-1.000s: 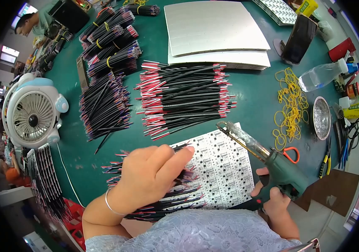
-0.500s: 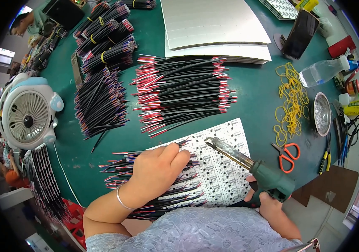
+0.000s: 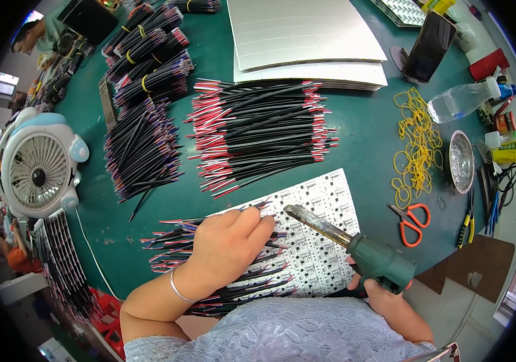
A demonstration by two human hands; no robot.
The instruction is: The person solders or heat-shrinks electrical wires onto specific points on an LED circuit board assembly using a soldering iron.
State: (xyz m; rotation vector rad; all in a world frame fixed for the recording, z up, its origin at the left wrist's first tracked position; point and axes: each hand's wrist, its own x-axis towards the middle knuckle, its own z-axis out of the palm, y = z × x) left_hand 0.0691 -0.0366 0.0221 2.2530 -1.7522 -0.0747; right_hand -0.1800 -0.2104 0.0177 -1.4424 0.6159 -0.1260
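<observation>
My left hand (image 3: 231, 238) is closed over the left part of a white circuit-board panel (image 3: 324, 211), its fingers pinched on a thin wire (image 3: 262, 204) that is mostly hidden beneath them. Rows of black-sleeved wires (image 3: 252, 285) with red and blue ends lie across the panel, some under my hand and wrist. In my right hand (image 3: 379, 295) is a green soldering gun (image 3: 382, 262), gripped by its handle. Its long metal tip points up and left over the panel, a short distance right of my left fingers.
Loose wires (image 3: 264, 130) with red and white ends lie beyond the panel, beside another wire pile (image 3: 140, 151). A fan (image 3: 38, 169) stands left. Rightward are yellow rubber bands (image 3: 415, 145), orange scissors (image 3: 412, 226), a metal bowl (image 3: 462, 163) and a bottle (image 3: 460, 102). White panels (image 3: 306, 36) are stacked behind.
The soldering gun has moved left and its tip slightly down, closer to my left fingers. My left hand stays almost still. The whole view has shifted slightly.
</observation>
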